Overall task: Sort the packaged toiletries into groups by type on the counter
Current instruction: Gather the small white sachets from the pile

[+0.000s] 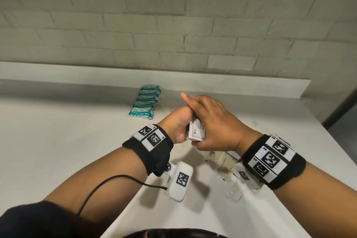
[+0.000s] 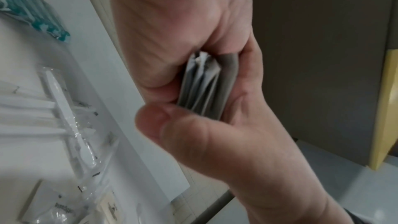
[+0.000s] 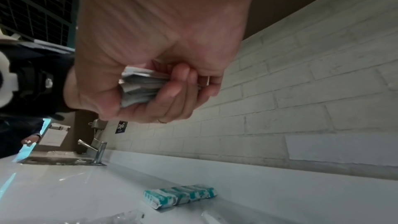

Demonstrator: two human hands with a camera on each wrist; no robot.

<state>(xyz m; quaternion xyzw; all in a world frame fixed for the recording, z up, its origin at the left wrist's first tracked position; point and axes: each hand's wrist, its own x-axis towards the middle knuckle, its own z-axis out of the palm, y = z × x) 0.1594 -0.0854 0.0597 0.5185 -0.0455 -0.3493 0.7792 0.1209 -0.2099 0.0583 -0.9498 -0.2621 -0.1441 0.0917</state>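
Observation:
A stack of white printed sachets (image 1: 197, 131) is held upright above the counter between both hands. My left hand (image 1: 178, 127) grips it from the left and my right hand (image 1: 210, 121) wraps it from the right, index finger stretched out. The left wrist view shows the stack's edges (image 2: 204, 84) squeezed between palm and thumb. Fingers curl round the stack (image 3: 140, 89) in the right wrist view. A row of several teal-and-white packets (image 1: 144, 102) lies at the back of the counter (image 1: 77, 141), also seen as teal packets (image 3: 178, 197).
Beige soap bars in clear wrap (image 1: 222, 160) and other clear-wrapped items (image 1: 234, 193) lie under my right wrist. Clear packs with white handles (image 2: 64, 117) sit on the counter. A tap (image 3: 96, 151) and sink (image 3: 60, 161) are far left. A brick wall (image 1: 173, 25) backs the counter.

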